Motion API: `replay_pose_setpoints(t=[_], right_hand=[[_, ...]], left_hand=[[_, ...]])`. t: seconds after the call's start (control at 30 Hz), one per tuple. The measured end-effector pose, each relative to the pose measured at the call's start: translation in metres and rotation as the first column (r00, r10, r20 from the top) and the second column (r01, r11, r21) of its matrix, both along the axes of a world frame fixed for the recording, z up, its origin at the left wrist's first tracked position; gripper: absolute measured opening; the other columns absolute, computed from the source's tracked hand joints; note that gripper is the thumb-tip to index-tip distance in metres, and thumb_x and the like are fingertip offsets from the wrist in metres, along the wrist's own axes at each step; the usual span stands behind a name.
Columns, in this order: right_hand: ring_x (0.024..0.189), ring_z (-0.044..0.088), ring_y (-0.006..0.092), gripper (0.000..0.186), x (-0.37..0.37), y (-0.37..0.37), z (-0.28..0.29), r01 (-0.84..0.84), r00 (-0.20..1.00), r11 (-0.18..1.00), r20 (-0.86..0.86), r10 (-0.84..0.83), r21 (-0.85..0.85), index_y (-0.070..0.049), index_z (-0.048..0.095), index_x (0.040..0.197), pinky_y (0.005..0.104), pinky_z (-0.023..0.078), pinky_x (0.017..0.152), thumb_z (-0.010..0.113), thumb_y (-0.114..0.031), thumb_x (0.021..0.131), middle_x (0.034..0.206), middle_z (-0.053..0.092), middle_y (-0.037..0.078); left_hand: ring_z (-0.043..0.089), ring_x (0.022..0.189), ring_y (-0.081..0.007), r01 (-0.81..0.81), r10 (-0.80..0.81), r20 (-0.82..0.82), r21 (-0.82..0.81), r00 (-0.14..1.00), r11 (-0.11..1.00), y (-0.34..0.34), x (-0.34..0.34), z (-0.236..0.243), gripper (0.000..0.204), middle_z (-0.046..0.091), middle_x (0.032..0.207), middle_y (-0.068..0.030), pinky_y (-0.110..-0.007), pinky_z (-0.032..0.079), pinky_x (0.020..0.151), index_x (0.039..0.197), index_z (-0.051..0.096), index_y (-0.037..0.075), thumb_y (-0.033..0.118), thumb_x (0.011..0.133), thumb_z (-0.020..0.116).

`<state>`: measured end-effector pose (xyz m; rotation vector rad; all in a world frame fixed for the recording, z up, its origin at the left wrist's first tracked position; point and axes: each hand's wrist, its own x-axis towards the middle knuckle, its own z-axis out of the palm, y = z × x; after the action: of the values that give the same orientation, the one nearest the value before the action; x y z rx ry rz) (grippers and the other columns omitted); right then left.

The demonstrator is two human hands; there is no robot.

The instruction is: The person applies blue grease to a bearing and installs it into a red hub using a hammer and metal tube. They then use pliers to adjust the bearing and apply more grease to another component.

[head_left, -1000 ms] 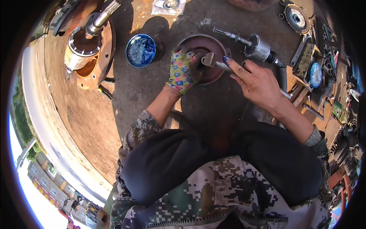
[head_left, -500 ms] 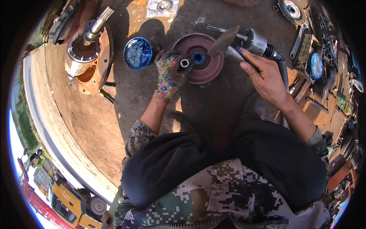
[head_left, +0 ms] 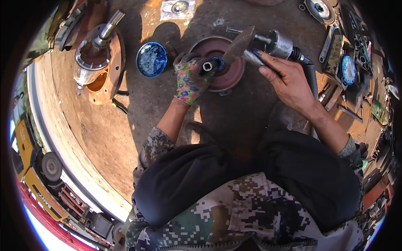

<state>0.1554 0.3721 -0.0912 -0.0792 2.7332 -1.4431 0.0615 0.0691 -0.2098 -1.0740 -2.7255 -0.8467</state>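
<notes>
My left hand [head_left: 190, 79], in a flowered glove with dark fingers, is closed around a dark socket [head_left: 207, 66] whose end shows a square hole. The socket is held over the reddish-brown round hub [head_left: 234, 75], against the left side of its blue-greased centre [head_left: 218, 61]. My bare right hand [head_left: 289, 81] grips the metal handle [head_left: 252, 57] of a hammer. Its broad, pointed head [head_left: 238, 45] hangs above the hub, just right of the socket. Blue grease marks my right fingertips. Whether the socket touches the centre cannot be seen.
An open tub of blue grease [head_left: 151, 59] stands left of the hub. Behind my right hand lies a silver cylindrical tool [head_left: 279, 45] with a hose. A flanged housing with a shaft [head_left: 109, 67] stands at left; wrenches [head_left: 328, 44] and a blue-smeared lid [head_left: 348, 71] lie at right.
My left hand and the socket have shifted slightly right, nearer the hub's centre. The hammer head has moved left and a little toward me, closer to the socket.
</notes>
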Motion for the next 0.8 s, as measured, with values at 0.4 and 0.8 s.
replay_pose_setpoints(t=[0.4,0.8], right_hand=[[0.066,0.057,0.0317,0.044,-0.004,-0.011,0.004,-0.099,0.995,0.992,-0.007,0.1,0.083,-0.008,0.072,0.146,0.0428,0.05,0.065,0.077,-0.021,0.105,0.08,0.06,0.014],[0.067,0.066,0.0351,0.043,-0.034,-0.046,0.014,-0.307,0.941,0.845,0.008,0.337,0.438,-0.021,0.073,0.146,0.0482,0.056,0.061,0.074,-0.027,0.104,0.085,0.058,0.012]], left_hand=[[0.066,0.104,-0.0355,-0.08,0.08,0.016,0.005,0.997,0.997,0.018,0.006,-0.001,0.031,0.07,0.1,-0.0092,-0.054,0.047,0.095,0.105,0.078,0.014,0.031,0.08,0.087],[0.071,0.089,-0.0355,-0.097,0.097,0.024,-0.002,0.995,0.995,0.017,0.005,0.009,0.025,0.075,0.09,-0.0087,-0.051,0.051,0.081,0.093,0.078,0.015,0.036,0.083,0.088]])
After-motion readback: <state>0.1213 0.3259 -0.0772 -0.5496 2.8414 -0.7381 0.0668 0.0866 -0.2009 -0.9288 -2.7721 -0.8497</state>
